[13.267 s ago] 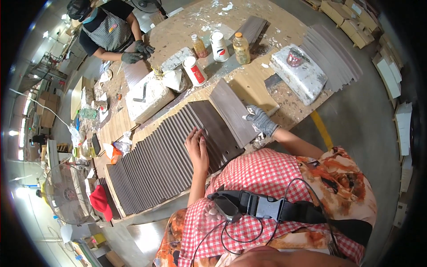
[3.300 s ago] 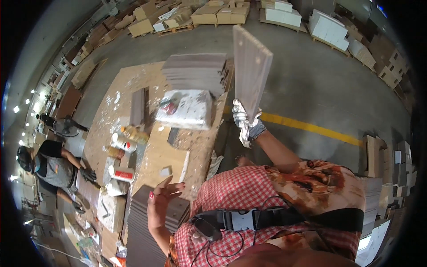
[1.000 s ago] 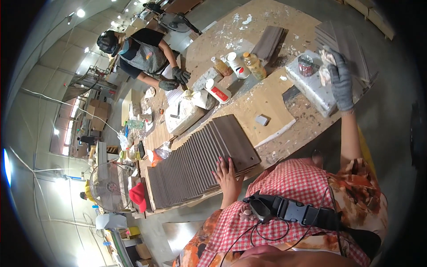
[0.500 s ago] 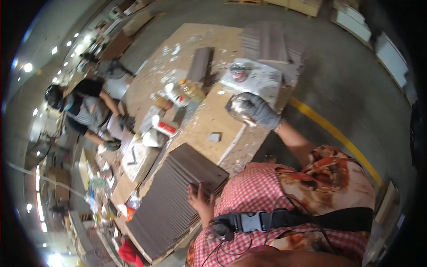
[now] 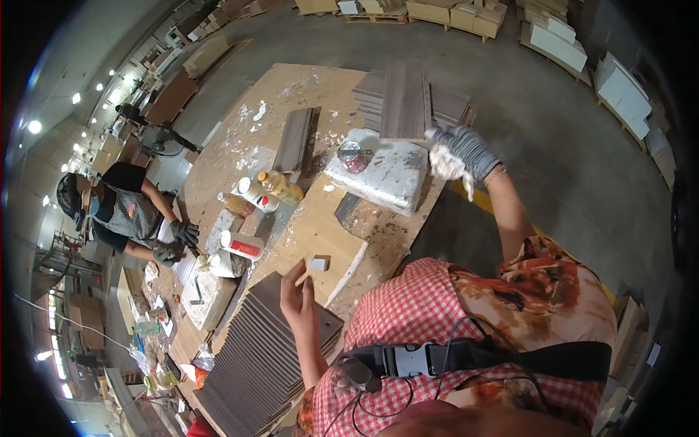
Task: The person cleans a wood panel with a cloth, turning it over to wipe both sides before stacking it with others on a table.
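My left hand (image 5: 297, 297), bare, is raised over the near end of a row of dark brown wood-grain boards (image 5: 251, 353). Its fingers are stretched out and it holds nothing. Just beyond the fingertips lies a small grey-white block (image 5: 318, 264) on a tan sheet (image 5: 338, 231). My right hand (image 5: 472, 154) wears a grey knit glove and is closed on a crumpled white rag (image 5: 449, 162). It is close to the right end of a stack of brown boards (image 5: 405, 102). A white-smeared block (image 5: 382, 175) beside it carries a small clear jar (image 5: 352, 156).
Bottles (image 5: 280, 188) and white-and-red cups (image 5: 242, 245) stand mid-table. One brown board (image 5: 295, 140) lies farther off. Across the table at left, a co-worker (image 5: 135, 207) in dark gloves works beside another white block (image 5: 206, 300). Pallets of panels (image 5: 557, 45) line the far floor.
My right hand has moved away from me with the rag, from the near side of the white-smeared block to the brown stack. My left hand has lifted off the row of boards and moved forward.
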`<state>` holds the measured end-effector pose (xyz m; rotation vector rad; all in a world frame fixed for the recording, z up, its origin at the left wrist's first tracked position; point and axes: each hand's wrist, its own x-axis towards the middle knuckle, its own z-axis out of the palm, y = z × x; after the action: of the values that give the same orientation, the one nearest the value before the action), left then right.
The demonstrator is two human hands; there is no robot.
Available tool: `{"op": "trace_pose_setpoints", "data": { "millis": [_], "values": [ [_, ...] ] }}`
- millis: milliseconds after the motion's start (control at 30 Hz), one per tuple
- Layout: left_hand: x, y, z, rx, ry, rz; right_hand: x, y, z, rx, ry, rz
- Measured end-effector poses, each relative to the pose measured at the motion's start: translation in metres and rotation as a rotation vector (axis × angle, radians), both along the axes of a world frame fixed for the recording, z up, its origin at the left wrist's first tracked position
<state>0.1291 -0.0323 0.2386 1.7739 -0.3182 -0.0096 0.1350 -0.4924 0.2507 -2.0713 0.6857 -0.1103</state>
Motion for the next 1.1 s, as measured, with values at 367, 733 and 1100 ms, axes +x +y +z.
{"op": "trace_pose_setpoints", "data": {
  "millis": [367,733,1100],
  "values": [
    [0.015,-0.127,-0.008,-0.145,-0.007,-0.284,0.028,0.003,-0.050,1.008,-0.588,-0.185],
    [-0.024,-0.085,-0.039,-0.343,0.222,0.122,-0.038,-0.150,0.026,-0.320,-0.388,0.544],
    [-0.030,-0.086,-0.032,-0.359,0.144,0.230,0.030,-0.223,0.003,0.338,-0.299,0.571]
  ]
}}
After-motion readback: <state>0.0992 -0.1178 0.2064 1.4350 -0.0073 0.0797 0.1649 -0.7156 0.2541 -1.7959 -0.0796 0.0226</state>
